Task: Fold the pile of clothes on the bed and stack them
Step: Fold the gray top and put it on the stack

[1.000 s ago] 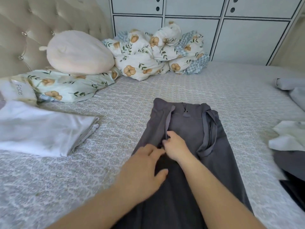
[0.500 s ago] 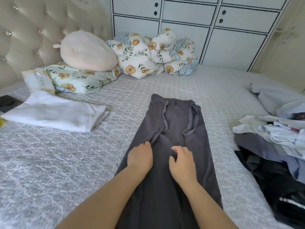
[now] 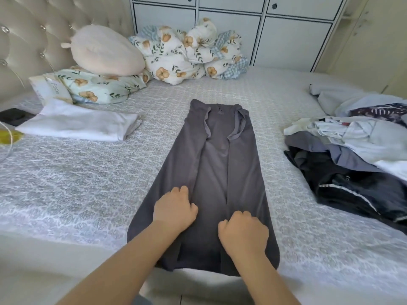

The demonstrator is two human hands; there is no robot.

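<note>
- Head view: my left hand (image 3: 174,209) and right hand (image 3: 243,233) both rest on the near part of the grey garment (image 3: 220,172), fingers curled down onto the cloth. Whether they pinch fabric or only press it, I cannot tell.
- Grey garment: laid lengthwise in the middle of the bed (image 3: 88,183), straps at the far end, hem at the near edge. Both long sides are turned inward, so it forms a narrow strip, a shape that suits folding end to end.
- Hand position: one hand sits on each inward flap, probably to keep the flaps flat and the centre seam closed.
- White stack (image 3: 79,126): folded and set at the left, well apart from the garment; I judge this the place for finished items.
- Unfolded pile (image 3: 352,155): heaped at the right, within reach, kept separate from the folded work.
- Pillows (image 3: 105,69) and a bundled duvet (image 3: 191,51): pushed to the far side by the headboard, away from the working area.
- Progress: one item stacked, one half folded, many left.
</note>
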